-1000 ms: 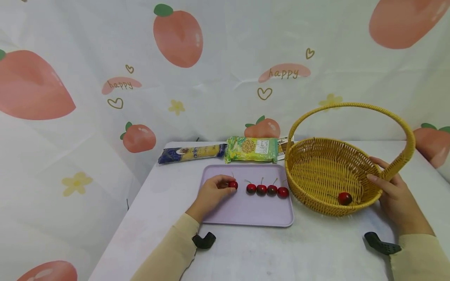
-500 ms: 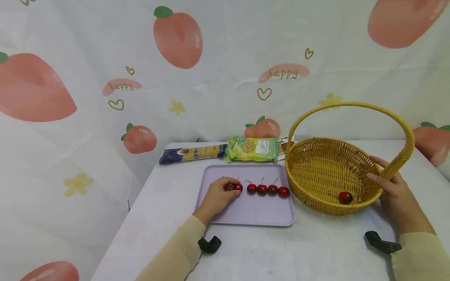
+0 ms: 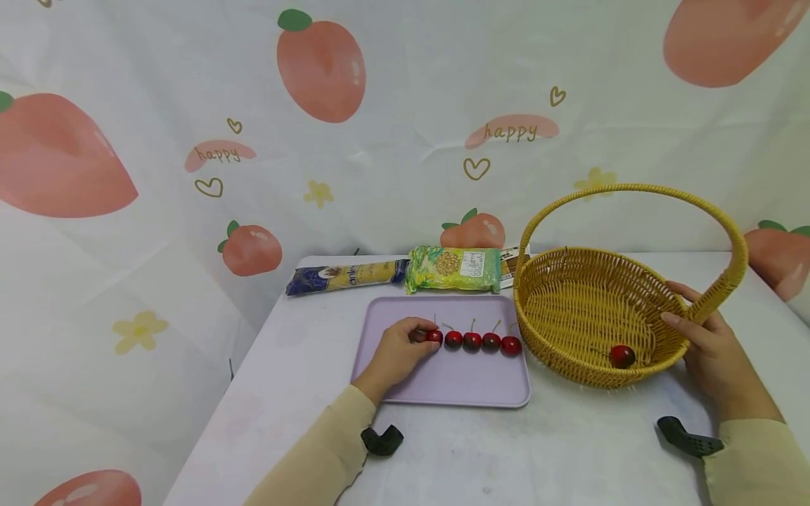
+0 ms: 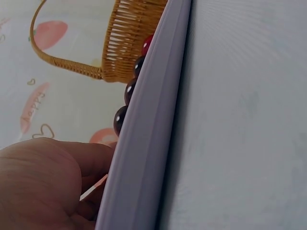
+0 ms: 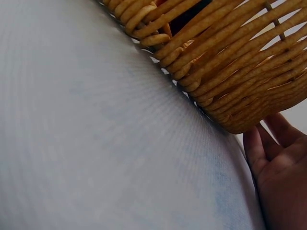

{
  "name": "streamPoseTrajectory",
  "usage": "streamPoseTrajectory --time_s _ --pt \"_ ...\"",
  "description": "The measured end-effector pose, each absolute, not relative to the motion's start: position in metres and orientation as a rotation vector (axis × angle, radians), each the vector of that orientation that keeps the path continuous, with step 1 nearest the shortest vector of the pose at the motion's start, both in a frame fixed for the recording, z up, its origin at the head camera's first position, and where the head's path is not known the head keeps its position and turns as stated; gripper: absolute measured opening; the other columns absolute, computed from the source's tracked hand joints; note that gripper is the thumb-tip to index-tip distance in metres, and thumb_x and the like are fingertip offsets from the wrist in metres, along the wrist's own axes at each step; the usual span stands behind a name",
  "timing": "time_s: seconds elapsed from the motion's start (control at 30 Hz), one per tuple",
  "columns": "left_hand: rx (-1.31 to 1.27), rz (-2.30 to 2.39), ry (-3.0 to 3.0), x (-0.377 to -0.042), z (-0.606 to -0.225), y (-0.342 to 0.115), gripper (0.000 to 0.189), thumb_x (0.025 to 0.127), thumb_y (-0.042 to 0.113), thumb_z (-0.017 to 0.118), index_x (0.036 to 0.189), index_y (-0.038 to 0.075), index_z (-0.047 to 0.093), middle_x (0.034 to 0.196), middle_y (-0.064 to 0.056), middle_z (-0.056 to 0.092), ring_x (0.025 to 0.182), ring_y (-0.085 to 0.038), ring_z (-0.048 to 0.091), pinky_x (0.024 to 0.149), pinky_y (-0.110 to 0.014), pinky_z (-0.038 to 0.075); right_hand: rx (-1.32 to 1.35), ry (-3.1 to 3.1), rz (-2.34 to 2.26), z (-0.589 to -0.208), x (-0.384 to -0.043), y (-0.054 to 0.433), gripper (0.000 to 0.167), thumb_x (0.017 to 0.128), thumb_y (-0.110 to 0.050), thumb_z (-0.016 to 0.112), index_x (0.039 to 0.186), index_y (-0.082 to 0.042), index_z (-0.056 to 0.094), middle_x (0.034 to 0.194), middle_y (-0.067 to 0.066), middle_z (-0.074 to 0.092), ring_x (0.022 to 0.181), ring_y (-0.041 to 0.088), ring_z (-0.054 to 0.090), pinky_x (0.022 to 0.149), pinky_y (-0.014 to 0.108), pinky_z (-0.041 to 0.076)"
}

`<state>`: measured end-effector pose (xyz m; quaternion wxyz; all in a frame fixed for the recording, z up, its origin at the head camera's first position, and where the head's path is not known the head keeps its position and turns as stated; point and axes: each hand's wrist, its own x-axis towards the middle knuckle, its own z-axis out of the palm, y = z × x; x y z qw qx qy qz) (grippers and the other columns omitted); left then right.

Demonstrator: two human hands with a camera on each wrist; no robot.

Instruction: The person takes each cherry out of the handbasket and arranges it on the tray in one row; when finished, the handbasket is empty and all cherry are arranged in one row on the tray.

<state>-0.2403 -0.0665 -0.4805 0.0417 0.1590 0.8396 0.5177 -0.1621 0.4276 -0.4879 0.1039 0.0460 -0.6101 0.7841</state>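
With thumb and fingers, my left hand (image 3: 397, 355) pinches a dark red cherry (image 3: 434, 336) at the left end of a row. The other cherries (image 3: 472, 342), several with stems up, stand side by side on a lilac tray (image 3: 449, 383). In the left wrist view the tray's edge (image 4: 144, 143) hides the fingertips of my left hand (image 4: 43, 177). My right hand (image 3: 715, 355) grips the right rim of a yellow wicker basket (image 3: 560, 360), thumb over the rim. One cherry (image 3: 622, 356) lies inside the basket. The right wrist view has my fingers (image 5: 254, 146) against the basket wall (image 5: 220, 81).
Behind the tray lie a blue and yellow packet (image 3: 348, 276), a green and yellow bag (image 3: 452, 269) and a small brown and white pack (image 3: 510, 266). The basket's tall handle (image 3: 633, 188) arches up. A printed cloth (image 3: 392, 154) hangs at the table's back edge.
My left hand has moved the pinched cherry rightward along the tray, up beside the row. The right hand and the basket have stayed in place.
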Motion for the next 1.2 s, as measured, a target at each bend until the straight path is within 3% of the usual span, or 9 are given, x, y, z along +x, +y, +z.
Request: streamPoseTrajectory --time_s 0.37,0.83,1.07,1.2 --pt "0.494 1.572 2.57 -0.24 -0.482 -0.064 0.025 0.095 0.007 0.086 0.119 0.005 0.078 0.105 -0.001 0.075 0.094 -0.015 0.067 0.087 -0.036 0.055 0.116 -1.806 2.307 -0.488 -0.162 0.427 0.059 0.113 0.0 0.049 0.167 -0.022 0.043 0.147 -0.007 0.053 0.123 0.001 0.06 0.092 0.012 0.047" --pt "0.473 1.583 2.573 -0.241 -0.485 -0.065 0.031 0.096 0.012 0.086 0.125 0.009 0.077 0.12 -0.001 0.072 0.1 -0.017 0.065 0.089 -0.039 0.053 0.159 -1.797 2.313 -0.488 -0.163 0.428 0.058 0.113 0.001 0.047 0.166 -0.022 0.044 0.148 -0.006 0.054 0.124 0.004 0.059 0.093 0.014 0.048" --pt "0.363 1.741 2.514 -0.238 -0.478 -0.065 0.033 0.109 0.039 0.071 0.126 0.012 0.077 0.114 -0.003 0.073 0.097 -0.02 0.067 0.083 -0.037 0.054 0.171 -1.771 2.331 -0.488 -0.163 0.428 0.056 0.113 0.002 0.046 0.165 -0.021 0.046 0.147 -0.006 0.056 0.123 0.005 0.061 0.093 0.015 0.049" --pt "0.322 1.871 2.432 -0.238 -0.472 -0.063 0.041 0.115 0.042 0.059 0.128 0.007 0.076 0.118 -0.01 0.073 0.101 -0.027 0.069 0.082 -0.037 0.055 0.173 -1.771 2.328 -0.488 -0.163 0.427 0.056 0.113 0.002 0.046 0.165 -0.021 0.045 0.147 -0.006 0.057 0.123 0.005 0.061 0.094 0.015 0.049"
